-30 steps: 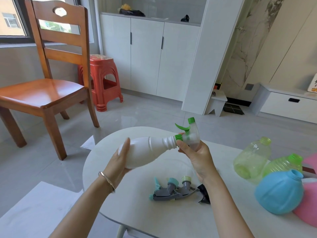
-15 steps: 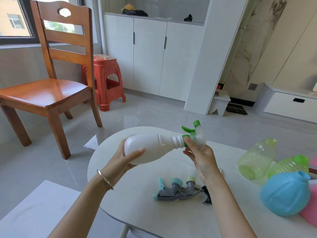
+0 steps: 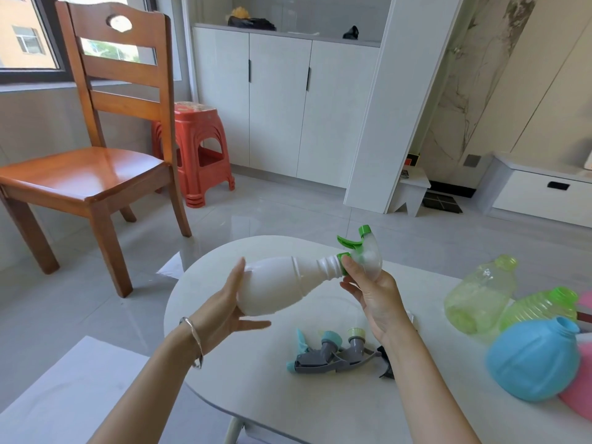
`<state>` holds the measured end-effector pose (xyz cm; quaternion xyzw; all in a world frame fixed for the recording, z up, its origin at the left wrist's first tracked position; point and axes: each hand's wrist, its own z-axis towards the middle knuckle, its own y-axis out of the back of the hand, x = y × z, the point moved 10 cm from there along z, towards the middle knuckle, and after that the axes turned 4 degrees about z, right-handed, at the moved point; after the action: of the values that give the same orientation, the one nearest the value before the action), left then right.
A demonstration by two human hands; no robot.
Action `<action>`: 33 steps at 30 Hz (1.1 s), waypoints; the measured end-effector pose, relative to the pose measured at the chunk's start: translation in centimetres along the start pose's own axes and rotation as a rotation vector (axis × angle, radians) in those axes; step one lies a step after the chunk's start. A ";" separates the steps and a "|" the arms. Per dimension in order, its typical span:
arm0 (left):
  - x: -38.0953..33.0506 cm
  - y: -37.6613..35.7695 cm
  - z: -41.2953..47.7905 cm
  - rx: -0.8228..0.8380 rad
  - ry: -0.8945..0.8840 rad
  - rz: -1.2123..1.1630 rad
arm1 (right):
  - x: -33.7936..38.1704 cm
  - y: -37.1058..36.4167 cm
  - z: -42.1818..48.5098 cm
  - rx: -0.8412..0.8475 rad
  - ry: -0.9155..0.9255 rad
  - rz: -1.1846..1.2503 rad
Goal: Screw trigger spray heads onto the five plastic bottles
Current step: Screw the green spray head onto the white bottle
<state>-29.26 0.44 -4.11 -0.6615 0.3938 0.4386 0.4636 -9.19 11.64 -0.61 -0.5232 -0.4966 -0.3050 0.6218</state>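
Note:
A white plastic bottle (image 3: pixel 275 285) lies on its side in the air above the white table (image 3: pixel 256 392), neck to the right. My left hand (image 3: pixel 232 307) cups its base with straight, spread fingers. My right hand (image 3: pixel 373 293) holds the clear spray head with green trigger (image 3: pixel 366 251) at the bottle's neck, thumb on the green collar. Two grey spray heads (image 3: pixel 333 355) lie on the table below. At the right lie two translucent green bottles (image 3: pixel 480 293), a blue bottle (image 3: pixel 533 363) and a pink bottle (image 3: pixel 579 402) at the frame edge.
A small black object (image 3: pixel 386 366), partly hidden by my right forearm, lies beside the grey spray heads. Beyond the table stand a wooden chair (image 3: pixel 96 155), a red plastic stool (image 3: pixel 201 152) and white cabinets (image 3: pixel 282 104) on a grey tiled floor.
My left hand has loosened around the bottle's base, its fingers now spread and straight. The bottle and spray head stay at about the same place; my view has shifted slightly.

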 end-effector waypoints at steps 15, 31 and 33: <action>-2.4 0.0 -0.6 -0.072 -0.248 0.333 | -0.5 0.8 0.0 -0.068 -0.057 0.050; -1.5 0.0 -0.8 -0.013 -0.140 0.120 | 0.0 0.1 0.0 -0.024 -0.011 0.101; -2.0 -0.3 -1.0 -0.039 -0.185 0.130 | 0.0 0.1 -0.1 -0.047 -0.005 0.140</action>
<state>-29.40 -0.26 -1.91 -0.6001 0.3827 0.5347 0.4555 -9.04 11.61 -0.64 -0.5719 -0.4532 -0.2707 0.6279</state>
